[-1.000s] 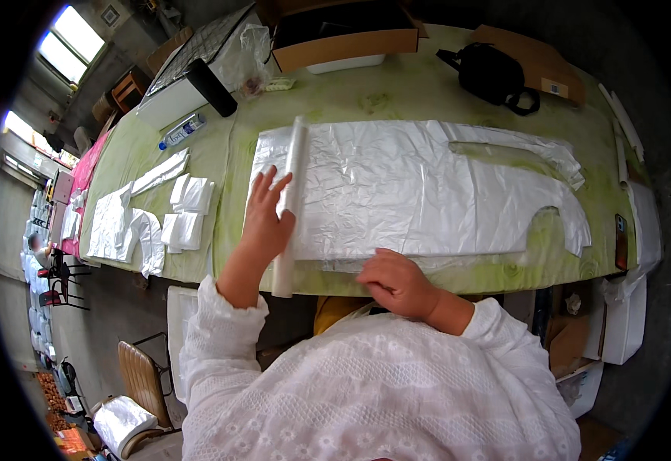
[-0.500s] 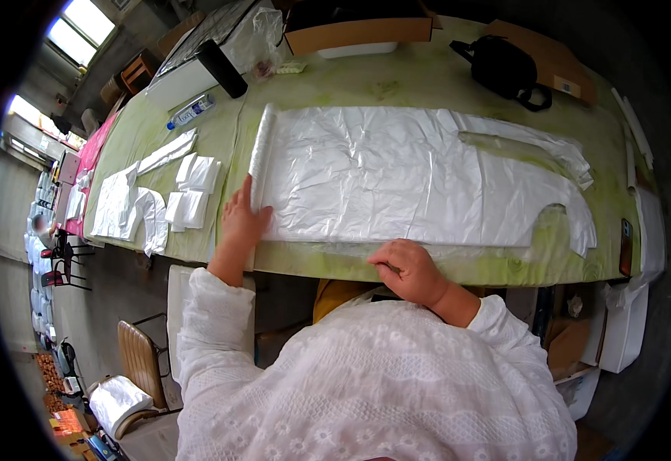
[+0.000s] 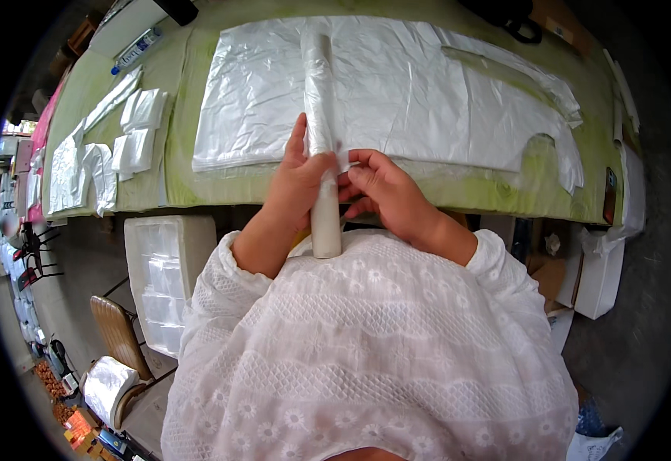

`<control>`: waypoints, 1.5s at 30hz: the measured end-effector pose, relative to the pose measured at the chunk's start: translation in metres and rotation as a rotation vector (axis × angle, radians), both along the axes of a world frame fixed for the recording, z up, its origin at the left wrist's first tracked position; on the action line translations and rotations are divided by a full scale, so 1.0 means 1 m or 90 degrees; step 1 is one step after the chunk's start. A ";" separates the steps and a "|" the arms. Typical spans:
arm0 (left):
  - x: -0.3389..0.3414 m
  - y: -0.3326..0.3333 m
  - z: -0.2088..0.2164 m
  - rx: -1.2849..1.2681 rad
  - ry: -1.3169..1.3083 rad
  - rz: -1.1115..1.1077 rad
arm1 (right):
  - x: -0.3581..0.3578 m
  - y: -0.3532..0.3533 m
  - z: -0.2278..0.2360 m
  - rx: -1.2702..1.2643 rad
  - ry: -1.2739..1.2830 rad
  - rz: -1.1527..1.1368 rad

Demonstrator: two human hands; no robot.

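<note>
Held upright before my chest is a long roll of whitish plastic film (image 3: 318,92), its bare lower end close to my blouse. My left hand (image 3: 298,178) is closed around its lower part, thumb pointing up along the side. To the right of the roll, my right hand (image 3: 385,188) is open, with curved, separated fingers near the film; a bit of film by the fingertips is blurred. Beyond both hands a wide white plastic sheet (image 3: 405,100) lies flat and wrinkled, with a cut-out and strip-like arms at its right end. Whether the roll joins this sheet I cannot tell.
Folded white plastic pieces (image 3: 136,131) and a water bottle (image 3: 136,51) lie on the green-covered table (image 3: 178,115) at the left. A phone (image 3: 610,196) rests near the right edge. Below on the left stand a translucent drawer unit (image 3: 162,276) and a brown chair (image 3: 116,330).
The roll has left the sheet's left end and come right and toward me, held in my left hand. My right hand has moved up beside it and opened. The view has shifted.
</note>
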State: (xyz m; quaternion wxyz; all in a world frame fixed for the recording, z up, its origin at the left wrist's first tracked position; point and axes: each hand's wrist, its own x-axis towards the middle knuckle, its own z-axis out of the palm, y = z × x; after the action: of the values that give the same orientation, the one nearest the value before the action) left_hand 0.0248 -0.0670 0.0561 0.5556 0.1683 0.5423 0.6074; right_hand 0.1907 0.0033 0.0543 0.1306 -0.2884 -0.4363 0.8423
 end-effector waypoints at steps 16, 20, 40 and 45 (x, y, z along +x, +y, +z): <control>0.031 -0.050 -0.025 0.137 0.187 -0.030 | -0.002 -0.012 -0.006 -0.063 -0.087 0.008; 0.032 -0.038 -0.012 0.126 0.062 -0.008 | -0.004 -0.011 -0.003 -0.054 -0.044 -0.010; -0.049 0.167 0.011 0.082 0.101 0.112 | 0.033 0.017 0.006 -0.023 -0.045 -0.018; -0.091 0.196 -0.030 0.088 -0.010 0.139 | 0.107 0.020 0.015 0.026 -0.136 0.107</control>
State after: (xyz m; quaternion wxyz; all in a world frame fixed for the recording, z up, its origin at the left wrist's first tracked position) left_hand -0.0663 0.1290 0.0261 0.4776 0.1415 0.5100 0.7013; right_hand 0.2978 0.0235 0.0690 0.0186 -0.3363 -0.4876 0.8055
